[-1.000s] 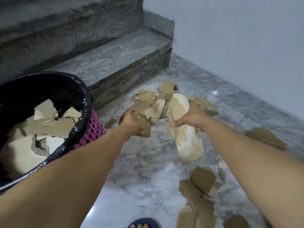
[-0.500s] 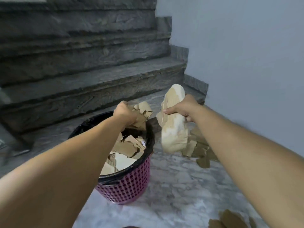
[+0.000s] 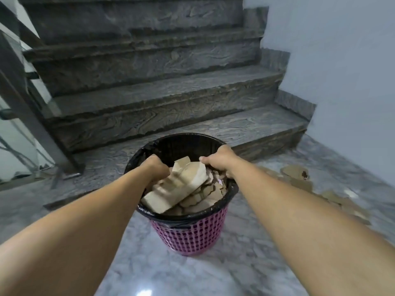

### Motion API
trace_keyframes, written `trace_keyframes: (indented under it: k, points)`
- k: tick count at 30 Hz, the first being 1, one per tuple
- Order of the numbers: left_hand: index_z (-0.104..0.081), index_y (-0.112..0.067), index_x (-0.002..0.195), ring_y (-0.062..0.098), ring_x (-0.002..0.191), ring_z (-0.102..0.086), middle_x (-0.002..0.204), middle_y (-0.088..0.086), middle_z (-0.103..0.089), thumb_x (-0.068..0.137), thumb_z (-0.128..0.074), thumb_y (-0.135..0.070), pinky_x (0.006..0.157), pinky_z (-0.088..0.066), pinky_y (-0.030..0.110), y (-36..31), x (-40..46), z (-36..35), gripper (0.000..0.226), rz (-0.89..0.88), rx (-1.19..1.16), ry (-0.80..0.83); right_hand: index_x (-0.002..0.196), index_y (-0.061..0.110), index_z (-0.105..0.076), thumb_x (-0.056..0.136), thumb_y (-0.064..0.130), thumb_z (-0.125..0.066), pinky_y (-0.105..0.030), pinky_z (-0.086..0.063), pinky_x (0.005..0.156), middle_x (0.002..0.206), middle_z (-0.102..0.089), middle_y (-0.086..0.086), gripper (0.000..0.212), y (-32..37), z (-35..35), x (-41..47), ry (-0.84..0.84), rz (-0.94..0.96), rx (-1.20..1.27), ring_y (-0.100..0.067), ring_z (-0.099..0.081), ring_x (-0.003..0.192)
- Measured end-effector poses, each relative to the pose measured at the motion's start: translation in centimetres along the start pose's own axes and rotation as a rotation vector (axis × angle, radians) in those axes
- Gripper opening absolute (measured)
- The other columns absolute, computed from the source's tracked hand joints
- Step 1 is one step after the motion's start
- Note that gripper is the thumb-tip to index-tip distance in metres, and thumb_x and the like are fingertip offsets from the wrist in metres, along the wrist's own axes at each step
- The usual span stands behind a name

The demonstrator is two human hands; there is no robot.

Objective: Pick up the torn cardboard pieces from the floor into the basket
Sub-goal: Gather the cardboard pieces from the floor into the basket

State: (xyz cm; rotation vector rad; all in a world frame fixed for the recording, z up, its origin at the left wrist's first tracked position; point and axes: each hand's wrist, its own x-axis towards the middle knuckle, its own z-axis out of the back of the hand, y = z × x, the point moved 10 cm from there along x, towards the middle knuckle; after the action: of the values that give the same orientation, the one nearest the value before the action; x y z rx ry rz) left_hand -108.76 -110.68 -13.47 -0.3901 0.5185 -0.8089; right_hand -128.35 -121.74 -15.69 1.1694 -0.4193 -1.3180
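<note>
Beside grey stairs (image 3: 149,99), both hands' fingers (image 3: 206,160) curl onto cardboard (image 3: 177,189) inside the basket (image 3: 188,233).

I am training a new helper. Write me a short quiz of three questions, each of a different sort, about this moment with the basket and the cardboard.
1. True or false: both hands are over the open top of the pink basket.
2. Multiple choice: where do cardboard pieces lie outside the basket? A. on the stair steps; B. on the floor to the right of the basket; C. on the floor directly in front of the basket.
3. Fill the gap: the basket is lined with a ____ plastic bag.

Key
1. True. The left hand and right hand are both at the large pale cardboard piece in the basket.
2. B, the loose cardboard pieces.
3. black.
</note>
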Motion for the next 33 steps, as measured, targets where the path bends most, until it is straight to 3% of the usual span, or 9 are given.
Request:
trace_keyframes:
  k: [3,5,7,10,16,19,25,29,33]
  points:
    - [-0.055,-0.001,0.118,0.031,0.104,-0.059,0.115,0.017,-0.059,0.088,-0.062,-0.015,0.086,-0.051,0.038,-2.0,-0.2,0.1,0.034,-0.07,0.059,-0.053,0.108,0.004,-0.055,0.082,0.023,-0.076,-0.041,-0.062,0.073,0.1,-0.062,-0.011,0.038,-0.7,2.4,0.0,-0.037,0.001,0.058,-0.022,-0.065,0.086]
    - [-0.058,-0.008,0.11,0.029,0.102,-0.06,0.112,0.014,-0.06,0.088,-0.061,-0.014,0.084,-0.052,0.036,-4.7,-0.9,0.0,0.023,-0.139,0.07,-0.065,0.104,0.005,-0.057,0.087,0.014,-0.072,-0.039,-0.062,0.072,0.101,-0.062,-0.013,0.025,-0.9,4.6,-0.5,-0.021,0.0,0.163,-0.021,-0.066,0.086]
    - [-0.057,-0.014,0.089,0.026,0.098,-0.06,0.105,0.01,-0.059,0.086,-0.064,-0.015,0.078,-0.05,0.033,-7.9,-1.9,-0.6,0.008,-0.213,0.062,-0.061,0.109,0.0,-0.061,0.088,0.011,-0.07,-0.039,-0.061,0.074,0.098,-0.063,-0.014,0.025,-1.4,7.7,-1.2,-0.035,0.002,0.19,-0.022,-0.065,0.084]
    - [-0.055,-0.016,0.075,0.023,0.085,-0.059,0.094,0.009,-0.06,0.084,-0.068,-0.016,0.072,-0.049,0.031,-13.2,-3.6,-2.3,0.015,-0.305,0.034,-0.042,0.113,-0.003,-0.061,0.088,0.013,-0.071,-0.042,-0.061,0.075,0.09,-0.063,-0.012,0.031,-3.2,13.4,-2.7,-0.083,-0.023,0.17,-0.02,-0.066,0.081]
    - [-0.062,-0.005,0.104,0.027,0.091,-0.067,0.098,0.012,-0.064,0.082,-0.074,-0.025,0.086,-0.057,0.04,-21.2,-7.0,-9.0,0.032,-0.381,-0.054,0.131,0.097,0.004,-0.062,0.09,0.019,-0.069,-0.037,-0.06,0.072,0.079,-0.059,-0.006,0.018,-9.1,23.2,-5.8,-0.135,-0.116,0.113,-0.014,-0.059,0.065]
    - [-0.058,-0.001,0.119,0.026,0.089,-0.062,0.105,0.014,-0.062,0.084,-0.073,-0.024,0.082,-0.055,0.037,-23.1,-7.4,-14.0,0.045,-0.337,-0.099,0.246,0.089,0.009,-0.058,0.094,0.021,-0.063,-0.036,-0.056,0.075,0.078,-0.054,-0.003,0.014,-13.3,26.3,-6.1,-0.131,-0.183,0.105,-0.012,-0.053,0.063]
    - [-0.052,0.001,0.125,0.025,0.097,-0.054,0.11,0.009,-0.054,0.082,-0.072,-0.039,0.082,-0.047,0.035,-20.9,-2.9,-26.2,0.062,-0.127,-0.05,0.319,0.101,0.008,-0.057,0.093,0.022,-0.063,-0.043,-0.057,0.076,0.092,-0.055,-0.007,0.017,-24.5,29.4,-3.3,-0.18,-0.346,0.094,-0.017,-0.056,0.081]
    - [-0.038,-0.001,0.141,0.033,0.125,-0.048,0.141,0.015,-0.045,0.083,-0.066,-0.052,0.096,-0.046,0.038,-15.2,2.5,-32.0,0.082,0.086,-0.08,0.284,0.102,0.009,-0.055,0.094,0.021,-0.061,-0.04,-0.05,0.076,0.102,-0.055,-0.011,0.016,-31.1,30.4,0.1,-0.21,-0.437,0.088,-0.024,-0.055,0.085]
    - [-0.019,-0.006,0.151,0.04,0.138,-0.03,0.155,0.018,-0.021,0.072,-0.066,-0.067,0.109,-0.036,0.049,-10.9,8.6,-34.0,0.109,0.304,-0.047,0.129,0.111,0.008,-0.055,0.095,0.03,-0.059,-0.044,-0.051,0.091,0.103,-0.05,-0.009,0.027,-36.0,33.8,3.2,-0.307,-0.536,-0.015,-0.026,-0.05,0.091]
